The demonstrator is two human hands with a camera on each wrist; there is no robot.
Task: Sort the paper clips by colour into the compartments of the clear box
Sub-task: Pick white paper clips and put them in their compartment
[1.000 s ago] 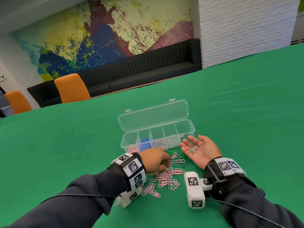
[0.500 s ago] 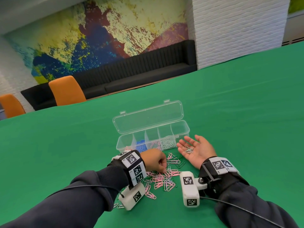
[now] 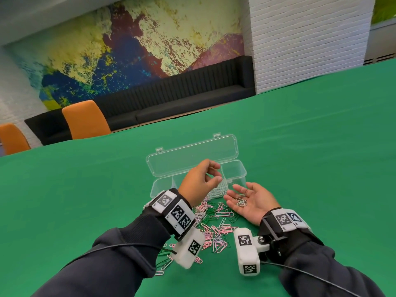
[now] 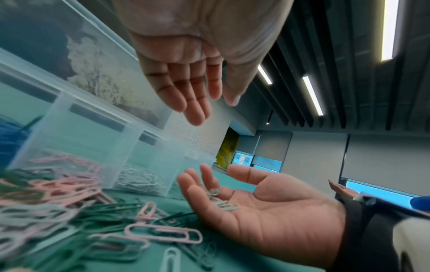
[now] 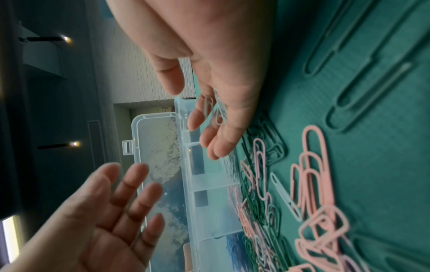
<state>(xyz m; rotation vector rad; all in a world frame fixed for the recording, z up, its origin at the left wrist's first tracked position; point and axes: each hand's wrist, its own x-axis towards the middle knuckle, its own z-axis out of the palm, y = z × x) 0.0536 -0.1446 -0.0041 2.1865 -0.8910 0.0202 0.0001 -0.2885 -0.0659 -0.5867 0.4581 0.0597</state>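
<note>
The clear box point(image 3: 240, 174) stands with its lid point(image 3: 192, 157) tipped back. Blue point(image 4: 9, 132), pink point(image 4: 65, 162) and white clips point(image 4: 139, 180) lie in separate compartments. A pile of pink, green and white clips point(image 3: 214, 228) lies on the green table in front of it. My left hand point(image 3: 216, 173) hovers over the box near the white compartment, fingers relaxed and holding nothing, as the left wrist view confirms. To the right of the pile my right hand point(image 3: 240, 192) rests palm up, fingers loose, with a few white clips point(image 3: 241, 202) lying in the palm.
A few stray clips point(image 3: 165, 264) lie by my left forearm. Green cloth point(image 3: 310, 157) stretches far right and behind the box. Beyond the far edge stand two orange chairs point(image 3: 85, 118) and a black bench point(image 3: 182, 99).
My left hand has lifted off the pile and moved up and forward over the box, its fingers spreading. The right hand stays palm up with the white clips.
</note>
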